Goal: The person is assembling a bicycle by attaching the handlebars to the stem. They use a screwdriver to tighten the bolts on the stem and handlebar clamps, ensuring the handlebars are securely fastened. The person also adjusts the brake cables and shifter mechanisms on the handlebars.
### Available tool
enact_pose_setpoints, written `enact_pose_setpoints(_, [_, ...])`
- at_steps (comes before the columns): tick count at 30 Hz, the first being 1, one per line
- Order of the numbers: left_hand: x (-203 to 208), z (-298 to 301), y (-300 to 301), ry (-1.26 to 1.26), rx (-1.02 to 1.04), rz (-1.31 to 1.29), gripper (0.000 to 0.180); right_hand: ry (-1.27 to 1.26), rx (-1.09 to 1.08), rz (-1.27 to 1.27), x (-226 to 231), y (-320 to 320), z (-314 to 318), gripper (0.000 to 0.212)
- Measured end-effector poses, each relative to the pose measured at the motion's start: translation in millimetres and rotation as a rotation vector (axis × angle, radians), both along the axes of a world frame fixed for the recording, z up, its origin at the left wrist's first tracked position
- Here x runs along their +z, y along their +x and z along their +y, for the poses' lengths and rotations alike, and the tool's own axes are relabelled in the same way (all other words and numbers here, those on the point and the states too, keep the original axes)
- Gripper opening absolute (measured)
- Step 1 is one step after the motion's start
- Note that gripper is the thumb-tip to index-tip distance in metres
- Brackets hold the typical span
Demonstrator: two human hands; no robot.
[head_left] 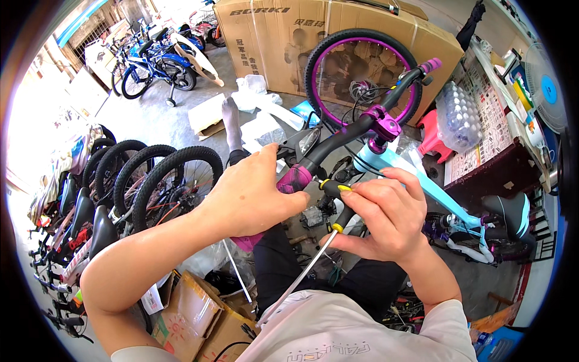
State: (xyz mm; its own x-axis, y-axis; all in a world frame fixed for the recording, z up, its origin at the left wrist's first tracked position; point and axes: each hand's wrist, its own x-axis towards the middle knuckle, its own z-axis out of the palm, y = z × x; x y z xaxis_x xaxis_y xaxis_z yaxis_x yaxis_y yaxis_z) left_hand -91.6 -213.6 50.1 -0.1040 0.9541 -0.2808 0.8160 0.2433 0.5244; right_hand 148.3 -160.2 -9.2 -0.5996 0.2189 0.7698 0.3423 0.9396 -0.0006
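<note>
My left hand (253,190) is wrapped around the black and purple handlebar grip (295,179) of a bicycle, its fingertips near the brake lever (308,142). My right hand (383,217), closed, holds a screwdriver (310,263) with a black and yellow handle just right of that grip. Its long metal shaft slants down to the left toward my shirt. The handlebar (338,143) runs up to the right through a purple stem (381,123). Below the stem slopes a light blue frame (416,172). A front wheel (312,75) with a purple rim stands beyond.
Several bicycles with black tyres (175,151) are lined up at left. A large cardboard box (259,42) stands behind the wheel. Blue bicycles (158,63) are farther back. At right are a pink stool (433,136) and a fan (546,87). An opened carton (196,311) lies at lower left.
</note>
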Motion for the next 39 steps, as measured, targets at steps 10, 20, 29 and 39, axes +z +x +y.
enact_pose_setpoints(10, [-8.3, -3.5, -3.9, 0.052, 0.042, 0.029, 0.099, 0.027, -0.009, 0.002, 2.2, -1.5, -0.5, 0.052])
enact_pose_setpoints(20, [-15.5, -1.9, -5.5, 0.081, 0.063, -0.037, 0.095, 0.086, -0.026, -0.015, 1.9, -1.5, 1.4, 0.054])
enact_pose_setpoints(29, [-22.9, 28.6, -0.8, -0.023, 0.16, -0.161, 0.097, 0.083, -0.022, 0.003, -0.4, -1.1, 0.3, 0.054])
enact_pose_setpoints(39, [-12.3, 29.2, 4.5, -0.028, 0.158, -0.094, 0.088, 0.082, -0.019, -0.013, -4.7, 0.0, 0.7, 0.058])
